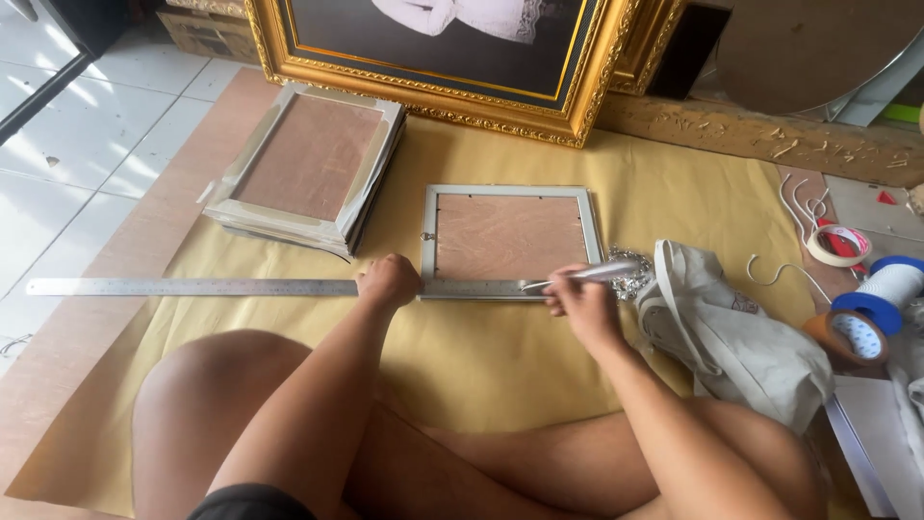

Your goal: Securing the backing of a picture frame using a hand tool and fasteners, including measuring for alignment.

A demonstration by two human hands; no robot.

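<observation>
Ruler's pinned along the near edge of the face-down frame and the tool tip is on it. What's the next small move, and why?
Probably draw the silver tool leftward along the ruler. The left hand presses the ruler flat along the frame near edge, and the right hand holds the tip against that edge, so the guide looks set.

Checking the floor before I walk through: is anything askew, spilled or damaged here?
Mostly tidy. The stack of frames sits skewed, its layers fanned at the lower edge. A loose white cord trails across the floor at right beside the tape rolls.
</observation>
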